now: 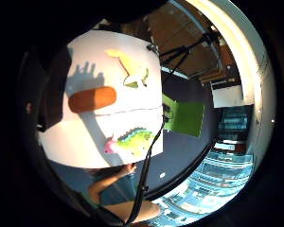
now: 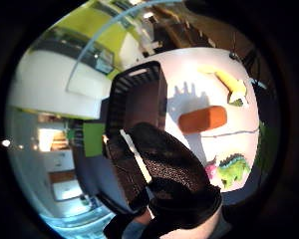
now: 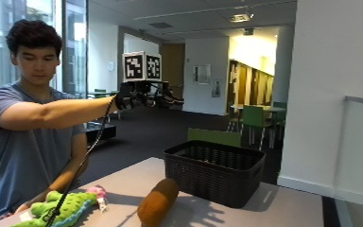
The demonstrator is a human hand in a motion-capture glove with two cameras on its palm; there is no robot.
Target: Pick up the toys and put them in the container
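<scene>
My gloved right hand [image 3: 135, 97] is held high above the table, fingers spread, holding nothing. Its glove [image 2: 164, 169] fills part of the thumb side palm view. Far below stands a dark woven basket [image 3: 216, 172] [image 2: 137, 99] on the white table [image 3: 276, 208]. Beside the basket lies a brown loaf-shaped toy [image 3: 158, 201] [image 1: 92, 99] [image 2: 203, 118]. A green dinosaur toy with a pink end [image 3: 62, 208] [image 1: 135, 137] [image 2: 232, 169] lies near the table's near edge. A yellow toy [image 1: 128, 66] [image 2: 229, 82] lies at the table's far side; the outside view does not show it.
The person's bare left hand [image 1: 128, 169] rests at the table's edge by the dinosaur. The hand's shadow [image 1: 87, 75] falls on the table by the loaf toy. A green chair [image 3: 214, 136] stands behind the basket, and a white wall [image 3: 339, 94] is to the right.
</scene>
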